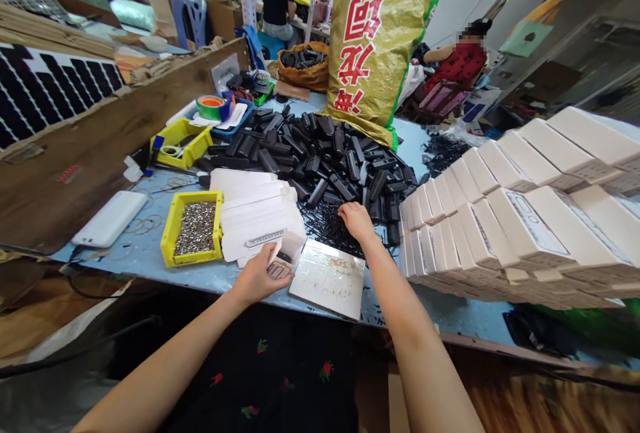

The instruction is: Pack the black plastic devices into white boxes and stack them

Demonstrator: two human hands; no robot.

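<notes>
The left hand grips an open box beside the white slab — slackness could spill it; whether the right hand, at jumbled thin black pieces, holds any, I cannot tell — tangles could drag extras.

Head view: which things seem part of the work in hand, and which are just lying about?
Likely in use:
small open box, held by the left hand
thin black pieces, by the right hand
flat white cartons
black plastic parts
stacked boxes

Likely just lying about:
white device
green tape roll
</notes>
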